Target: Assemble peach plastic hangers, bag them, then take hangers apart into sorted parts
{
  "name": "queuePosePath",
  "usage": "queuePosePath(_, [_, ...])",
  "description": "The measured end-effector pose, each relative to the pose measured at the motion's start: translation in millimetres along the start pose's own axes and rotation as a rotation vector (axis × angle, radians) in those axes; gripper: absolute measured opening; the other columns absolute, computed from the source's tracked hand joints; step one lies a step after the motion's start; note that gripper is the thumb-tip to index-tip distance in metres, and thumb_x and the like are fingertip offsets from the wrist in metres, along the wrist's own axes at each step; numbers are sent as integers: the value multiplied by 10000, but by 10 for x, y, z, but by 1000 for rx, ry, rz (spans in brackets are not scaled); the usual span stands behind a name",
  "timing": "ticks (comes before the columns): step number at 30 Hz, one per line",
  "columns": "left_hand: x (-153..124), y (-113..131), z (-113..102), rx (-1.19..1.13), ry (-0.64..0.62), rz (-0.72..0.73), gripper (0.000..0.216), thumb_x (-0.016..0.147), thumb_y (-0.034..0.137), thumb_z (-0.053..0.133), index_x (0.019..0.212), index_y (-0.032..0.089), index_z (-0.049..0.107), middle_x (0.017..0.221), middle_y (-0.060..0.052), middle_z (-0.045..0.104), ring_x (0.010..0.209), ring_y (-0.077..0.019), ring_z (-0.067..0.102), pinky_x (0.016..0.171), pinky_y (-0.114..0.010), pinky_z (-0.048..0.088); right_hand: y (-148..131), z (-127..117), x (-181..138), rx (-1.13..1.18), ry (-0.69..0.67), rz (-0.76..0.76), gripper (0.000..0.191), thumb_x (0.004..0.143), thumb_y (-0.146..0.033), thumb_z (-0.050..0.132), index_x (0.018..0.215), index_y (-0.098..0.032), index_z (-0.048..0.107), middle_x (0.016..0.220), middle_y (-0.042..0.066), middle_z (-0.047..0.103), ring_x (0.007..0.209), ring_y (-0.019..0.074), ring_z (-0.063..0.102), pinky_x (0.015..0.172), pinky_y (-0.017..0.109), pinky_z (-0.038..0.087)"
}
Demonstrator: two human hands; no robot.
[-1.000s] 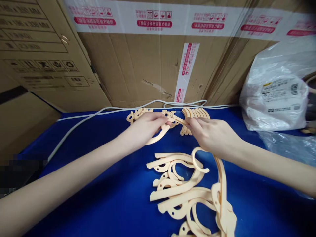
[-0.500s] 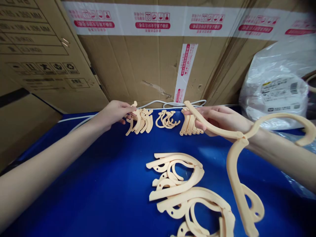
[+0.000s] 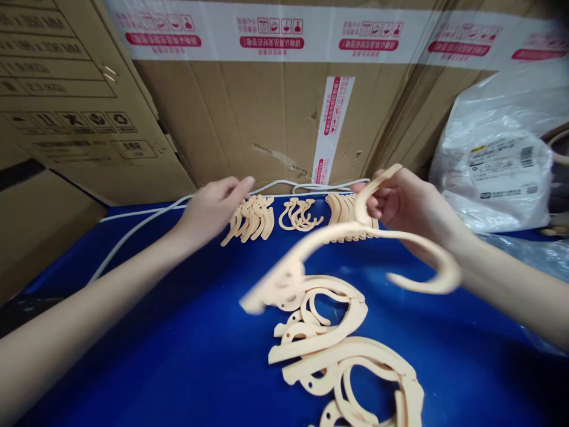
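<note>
My right hand (image 3: 406,204) grips one end of a long cream plastic frame of joined hook parts (image 3: 351,237), held in the air and blurred by motion. My left hand (image 3: 213,207) hovers empty with loosely bent fingers beside a small row of separated curved pieces (image 3: 252,218) at the back of the blue surface (image 3: 186,332). Two more rows lie there: small hooks (image 3: 300,214) and longer curved pieces (image 3: 341,207), partly behind the held frame. A heap of uncut cream frames (image 3: 342,356) lies in front of me.
Taped cardboard boxes (image 3: 275,107) wall off the back and left. A white cable (image 3: 142,222) runs along the rear edge. A white plastic bag with labels (image 3: 498,160) and clear film (image 3: 528,255) sit at the right.
My right hand has swung the held frame across to the left, so it now crosses the middle. My left hand has lifted off the left row of pieces.
</note>
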State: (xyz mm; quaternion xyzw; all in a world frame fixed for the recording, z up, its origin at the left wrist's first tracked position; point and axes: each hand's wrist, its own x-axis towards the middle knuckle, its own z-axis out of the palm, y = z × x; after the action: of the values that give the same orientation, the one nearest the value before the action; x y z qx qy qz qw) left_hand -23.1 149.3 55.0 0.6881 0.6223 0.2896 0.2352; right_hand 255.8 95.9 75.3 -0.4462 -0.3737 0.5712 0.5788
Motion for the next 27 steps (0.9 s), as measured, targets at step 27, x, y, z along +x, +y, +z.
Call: queuePosePath(27, [-409,477,162,-1027,-779,-410,97,910,144,630,853,161,554,1056,-157,756,591,-128,692,355,-132,468,-35,-232,102,-1569,-165,-663,337,900,-341,644,1208,-237,731,790,40,737,627,179,626,580,277,372])
